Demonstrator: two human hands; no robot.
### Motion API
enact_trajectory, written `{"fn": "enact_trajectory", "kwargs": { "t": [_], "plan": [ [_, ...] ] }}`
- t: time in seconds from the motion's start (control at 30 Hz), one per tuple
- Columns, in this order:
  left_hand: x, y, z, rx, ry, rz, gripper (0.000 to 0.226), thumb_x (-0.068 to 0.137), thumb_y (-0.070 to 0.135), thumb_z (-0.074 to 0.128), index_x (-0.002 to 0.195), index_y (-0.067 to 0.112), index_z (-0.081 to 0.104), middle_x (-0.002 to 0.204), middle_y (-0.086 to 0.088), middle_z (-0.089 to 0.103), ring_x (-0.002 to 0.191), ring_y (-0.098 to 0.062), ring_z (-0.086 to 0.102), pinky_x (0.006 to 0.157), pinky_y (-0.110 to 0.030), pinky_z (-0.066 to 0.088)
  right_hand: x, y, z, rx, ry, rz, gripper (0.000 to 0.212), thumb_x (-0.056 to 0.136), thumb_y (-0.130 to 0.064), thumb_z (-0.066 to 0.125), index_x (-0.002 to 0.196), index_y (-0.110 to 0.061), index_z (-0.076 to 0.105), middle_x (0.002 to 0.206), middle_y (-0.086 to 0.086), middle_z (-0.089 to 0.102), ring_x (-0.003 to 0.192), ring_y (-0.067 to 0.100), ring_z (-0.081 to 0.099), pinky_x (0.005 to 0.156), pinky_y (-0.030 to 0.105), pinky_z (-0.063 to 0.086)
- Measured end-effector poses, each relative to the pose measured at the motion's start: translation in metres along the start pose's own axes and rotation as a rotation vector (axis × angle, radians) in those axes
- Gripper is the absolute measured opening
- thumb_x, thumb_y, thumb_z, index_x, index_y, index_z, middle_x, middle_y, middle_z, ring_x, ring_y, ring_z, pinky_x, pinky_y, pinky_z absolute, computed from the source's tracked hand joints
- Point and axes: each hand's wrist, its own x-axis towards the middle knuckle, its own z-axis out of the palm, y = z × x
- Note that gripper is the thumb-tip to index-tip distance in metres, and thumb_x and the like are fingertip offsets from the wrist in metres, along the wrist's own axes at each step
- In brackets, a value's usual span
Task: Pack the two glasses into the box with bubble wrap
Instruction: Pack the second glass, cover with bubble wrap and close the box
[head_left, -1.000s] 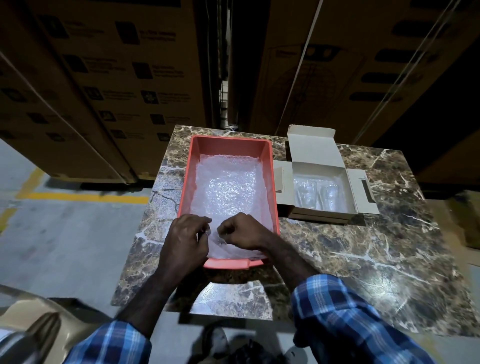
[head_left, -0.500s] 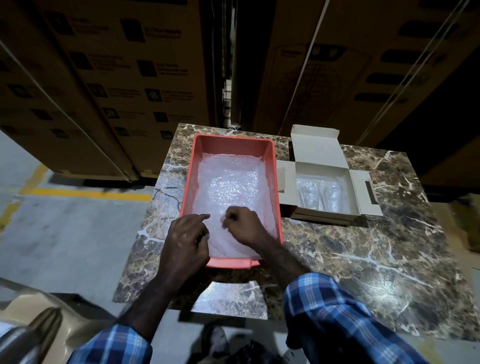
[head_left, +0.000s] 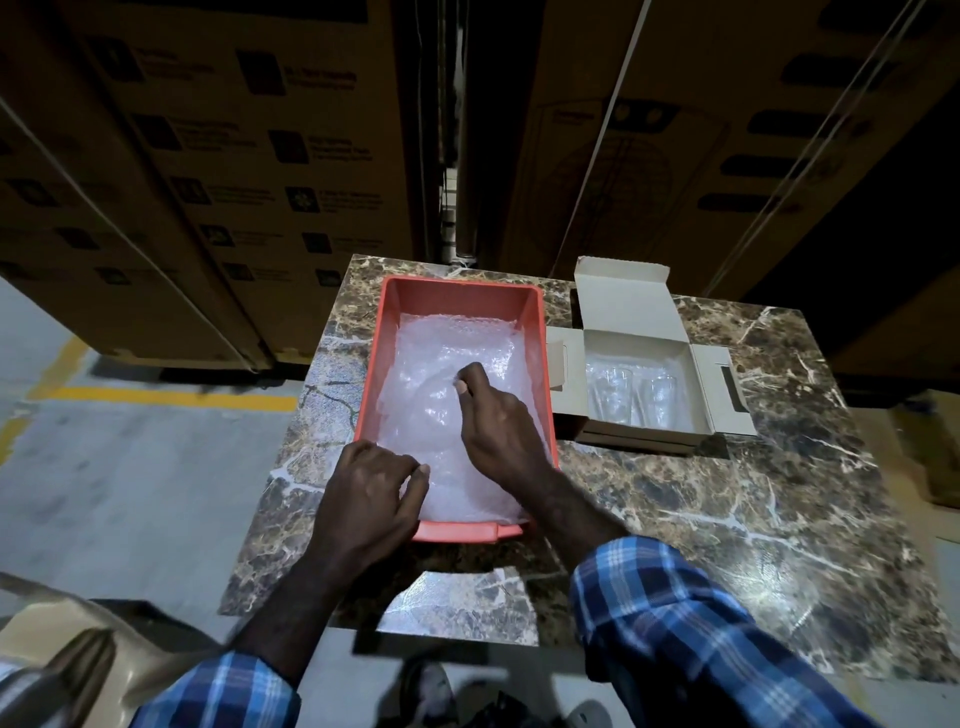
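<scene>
A sheet of bubble wrap lies in an orange tray on the marble table. My left hand sits at the tray's near left corner, fingers curled onto the edge of the wrap. My right hand reaches into the middle of the tray, where its thumb and forefinger pinch the wrap. To the right of the tray stands an open grey cardboard box. Two clear glasses lie side by side in it, over clear wrapping.
Tall stacks of brown cartons rise right behind the table. Grey floor with a yellow line lies to the left. A brown bag is at the lower left, and shoes show under the table's near edge.
My right hand has moved from the tray's near end forward to its middle. My left hand has stayed at the near left corner. The view has shifted slightly.
</scene>
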Motion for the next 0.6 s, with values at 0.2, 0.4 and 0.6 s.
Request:
{"fn": "enact_trajectory", "kwargs": {
  "t": [0.2,0.4,0.6],
  "plan": [
    [0.002,0.001,-0.002,0.010,-0.008,0.005,0.037,0.096,0.033,0.046,0.069,0.018,0.067,0.064,0.003,0.065,0.067,-0.021,0.061,0.084,-0.033,0.037,0.044,-0.012,-0.069,-0.057,0.260,-0.074,0.023,0.108,-0.027,0.035,0.120,-0.013,0.048,0.064,0.000,0.051,0.049,0.022,0.049,0.045,0.023,0.023],
    [0.004,0.005,0.000,-0.007,0.042,-0.008,0.037,0.095,0.035,0.045,0.075,0.015,0.069,0.070,0.003,0.069,0.073,-0.023,0.064,0.083,-0.034,0.037,0.058,-0.017,-0.144,0.036,0.571,-0.118,0.023,0.108,-0.026,0.038,0.113,-0.009,0.053,0.056,-0.011,0.044,0.046,0.005,0.046,0.042,0.019,0.026],
    [0.006,0.036,-0.001,-0.049,0.134,-0.038,0.034,0.095,0.033,0.048,0.090,0.013,0.074,0.089,0.000,0.074,0.089,-0.024,0.065,0.087,-0.036,0.040,0.034,0.012,-0.198,-0.035,0.737,-0.248,0.005,0.106,-0.029,0.038,0.110,-0.026,0.039,0.060,-0.002,0.049,0.046,0.017,0.049,0.042,0.024,0.035]
  ]
}}
